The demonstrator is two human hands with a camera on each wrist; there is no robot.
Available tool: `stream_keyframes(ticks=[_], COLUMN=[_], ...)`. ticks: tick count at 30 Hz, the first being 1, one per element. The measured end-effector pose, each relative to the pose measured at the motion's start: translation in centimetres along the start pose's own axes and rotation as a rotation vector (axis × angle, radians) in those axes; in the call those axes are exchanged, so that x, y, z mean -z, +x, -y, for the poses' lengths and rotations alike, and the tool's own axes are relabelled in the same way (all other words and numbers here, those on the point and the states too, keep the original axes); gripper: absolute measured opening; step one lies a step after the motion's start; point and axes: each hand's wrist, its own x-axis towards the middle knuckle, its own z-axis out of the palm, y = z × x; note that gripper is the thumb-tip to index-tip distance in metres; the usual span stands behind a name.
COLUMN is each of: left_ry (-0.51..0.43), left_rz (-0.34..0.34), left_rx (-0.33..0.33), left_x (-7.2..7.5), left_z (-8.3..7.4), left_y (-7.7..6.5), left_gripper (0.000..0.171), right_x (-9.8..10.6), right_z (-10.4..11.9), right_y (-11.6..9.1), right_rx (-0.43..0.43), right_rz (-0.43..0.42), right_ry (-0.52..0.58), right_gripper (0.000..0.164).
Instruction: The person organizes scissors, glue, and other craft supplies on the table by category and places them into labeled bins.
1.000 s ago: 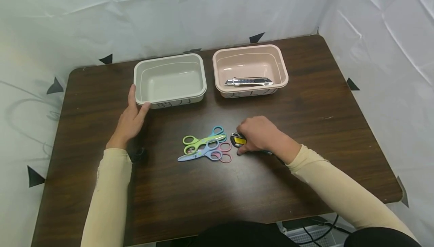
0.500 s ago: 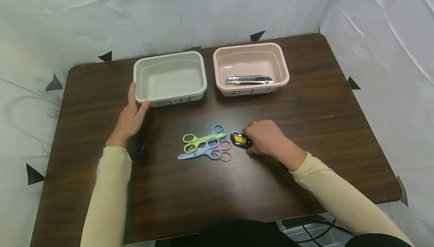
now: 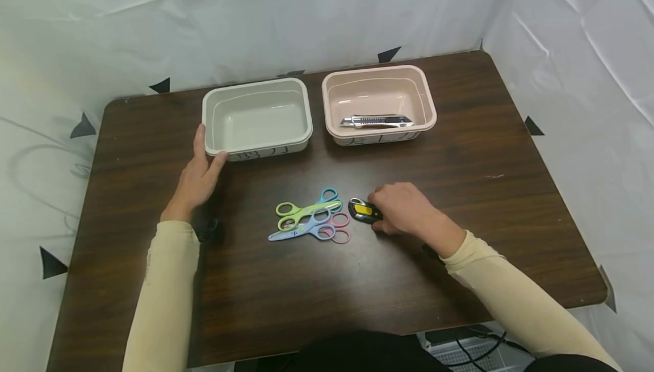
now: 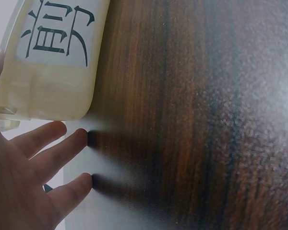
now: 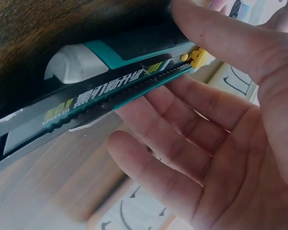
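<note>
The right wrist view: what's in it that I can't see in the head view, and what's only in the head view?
Only the right wrist view shows the palm side of the right hand and the lettering along the black cutter.

Only the head view shows the silver cutter inside the pink container, and the inside of the green container.

Both share the right hand, the black cutter it holds and the tabletop.

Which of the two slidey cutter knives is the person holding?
The black cutter with the yellow piece, beside the scissors: the right hand's grip is on it. The silver cutter lies untouched in the pink box.
</note>
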Motion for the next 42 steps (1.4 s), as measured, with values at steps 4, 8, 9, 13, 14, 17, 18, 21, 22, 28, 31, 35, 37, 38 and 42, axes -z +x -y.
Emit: stream_keyframes(ticks=[4, 8, 9, 13, 14, 17, 18, 21, 22, 28, 31, 35, 37, 38, 42], left_ry=[0.002, 0.003, 0.005, 0.007, 0.007, 0.005, 0.004, 0.006, 0.006, -0.004, -0.002, 0.002, -0.001, 0.0, -0.003], left_rz=[0.002, 0.001, -0.001, 0.005, 0.004, 0.003, 0.003, -0.004, -0.006, 0.004, 0.003, -0.006, -0.006, -0.005, 0.001], left_rx=[0.007, 0.01, 0.011, 0.022, 0.023, 0.025, 0.028, 0.03, 0.033, 0.017, 0.02, 0.022, 0.017, 0.015, 0.014], left_x=[0.1, 0.2, 0.2, 0.2, 0.2, 0.3, 0.4, 0.4, 0.4, 0.1, 0.1, 0.1, 0.0, 0.0, 0.0], left_z=[0.1, 0.2, 0.2, 0.4, 0.5, 0.5, 0.5, 0.6, 0.6, 0.4, 0.3, 0.2, 0.2, 0.2, 0.2], left_y=[-0.1, -0.1, -0.1, -0.2, -0.3, -0.4, -0.4, -0.4, -0.4, 0.0, 0.1, 0.1, 0.1, 0.1, 0.1], left_gripper=[0.077, 0.077, 0.078, 0.077, 0.077, 0.077, 0.077, 0.077, 0.077, 0.078, 0.077, 0.078, 0.078, 0.078, 0.078], right_x=[0.0, 0.0, 0.1, 0.2, 0.2, 0.4, 0.5, 0.7, 0.8, 1.3, 1.5, 2.0, 2.3, 2.5, 3.0], right_z=[0.0, -0.1, 0.0, 0.1, 0.1, 0.1, 0.0, 0.0, 0.0, -0.3, -0.4, -0.6, -0.7, -0.8, -1.1], right_y=[0.0, 0.1, 0.1, 0.2, 0.2, 0.1, 0.1, 0.1, 0.1, -0.4, -0.5, -0.5, -0.6, -0.6, -0.6], right_rx=[0.004, 0.008, 0.008, 0.003, 0.004, 0.009, 0.013, 0.024, 0.029, 0.026, 0.024, 0.027, 0.024, 0.024, 0.02], right_rz=[0.016, 0.036, 0.043, 0.072, 0.076, 0.08, 0.077, 0.063, 0.059, 0.052, 0.045, 0.017, 0.002, -0.006, -0.038], right_ry=[0.031, 0.043, 0.047, 0.055, 0.057, 0.063, 0.066, 0.078, 0.081, 0.077, 0.077, 0.081, 0.082, 0.082, 0.078], right_gripper=[0.044, 0.045, 0.045, 0.047, 0.047, 0.046, 0.046, 0.045, 0.045, 0.045, 0.046, 0.047, 0.047, 0.047, 0.046])
